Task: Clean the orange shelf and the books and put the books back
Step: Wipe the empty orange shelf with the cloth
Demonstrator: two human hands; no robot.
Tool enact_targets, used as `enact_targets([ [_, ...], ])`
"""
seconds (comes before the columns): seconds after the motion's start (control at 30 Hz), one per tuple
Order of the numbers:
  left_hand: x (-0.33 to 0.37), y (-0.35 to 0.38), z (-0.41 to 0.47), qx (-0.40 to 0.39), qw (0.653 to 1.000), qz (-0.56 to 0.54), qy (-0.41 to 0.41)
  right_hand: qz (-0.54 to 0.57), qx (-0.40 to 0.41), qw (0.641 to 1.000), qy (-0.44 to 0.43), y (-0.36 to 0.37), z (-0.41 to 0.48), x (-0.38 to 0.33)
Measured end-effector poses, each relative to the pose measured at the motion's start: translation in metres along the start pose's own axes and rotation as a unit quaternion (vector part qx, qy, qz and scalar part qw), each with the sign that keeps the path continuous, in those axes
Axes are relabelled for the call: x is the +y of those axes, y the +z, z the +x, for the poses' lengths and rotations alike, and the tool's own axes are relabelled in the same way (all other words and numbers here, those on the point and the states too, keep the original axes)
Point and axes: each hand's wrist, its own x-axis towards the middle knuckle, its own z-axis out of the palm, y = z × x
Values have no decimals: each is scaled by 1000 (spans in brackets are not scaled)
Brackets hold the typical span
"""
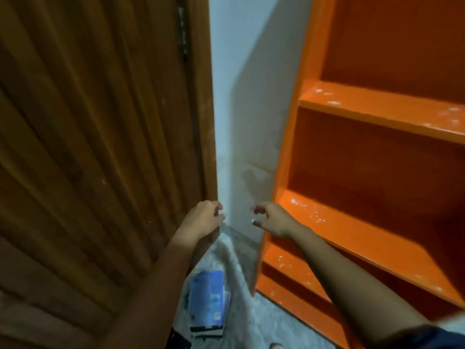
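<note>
The orange shelf [372, 217] fills the right side, its boards bare and speckled with pale dust. A stack of books with a blue cover on top [207, 301] lies on the floor below my arms, between the door and the shelf. My left hand [203, 219] hovers by the door's lower edge, fingers loosely curled and holding nothing. My right hand [270, 219] is close to the shelf's left side panel, fingers loosely curled, also holding nothing. Both hands are stretched toward the narrow wall gap.
A brown wooden door [95, 147] stands on the left. A pale wall [241, 109] shows between door and shelf. The floor [254, 321] is grey and mottled. A dark object [177, 340] lies at the bottom edge by the books.
</note>
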Motion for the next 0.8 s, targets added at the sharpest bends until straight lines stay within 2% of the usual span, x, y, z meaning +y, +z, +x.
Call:
enact_targets([
  [0.17,72,-2,-18,-37,993,40,102,-9,72,996,61,-45,-84,1],
  [0.3,149,13,-39,-67,975,50,205,-19,132,983,125,-88,-163,18],
  [0.57,310,57,-103,-119,915,42,383,-41,266,926,264,-150,-315,58],
  [0.8,424,99,-156,-152,867,21,475,-16,343,874,345,-192,-425,110],
])
